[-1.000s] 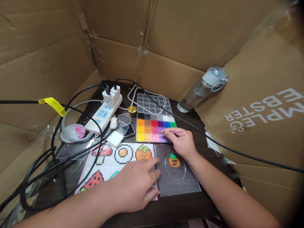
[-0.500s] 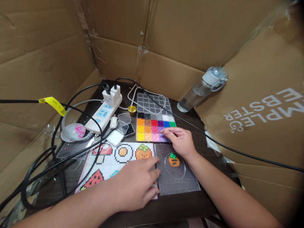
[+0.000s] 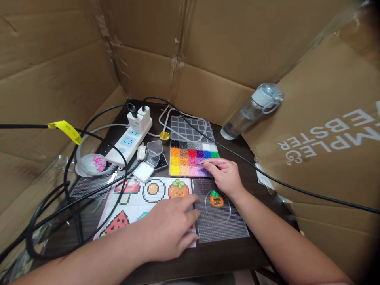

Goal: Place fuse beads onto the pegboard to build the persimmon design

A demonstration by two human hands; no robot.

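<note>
My right hand (image 3: 224, 176) pinches thin pink tweezers (image 3: 204, 163), whose tips are over the pink compartments of the bead box (image 3: 192, 152). Below it lies a clear pegboard (image 3: 221, 229) bearing an orange bead figure (image 3: 216, 200) with a green top and dark marks in its middle. My left hand (image 3: 172, 227) rests with fingers spread and nothing held, on the pattern sheet (image 3: 136, 198), its fingertips at the pegboard's left edge. The sheet shows pixel pictures, among them an egg and an orange fruit with green leaves; my left hand and forearm cover part of it.
Behind the box lies its gridded lid (image 3: 190, 128). A water bottle (image 3: 249, 113) leans against cardboard (image 3: 219, 91). To the left are a power strip (image 3: 127, 142), small boxes of white beads (image 3: 143, 171) and black beads (image 3: 162, 161), a dish (image 3: 86, 165) with pink beads and looping black cables (image 3: 67, 174).
The whole view has shifted very slightly. Both hands keep nearly the same pose, with the tweezers still over the pink beads.
</note>
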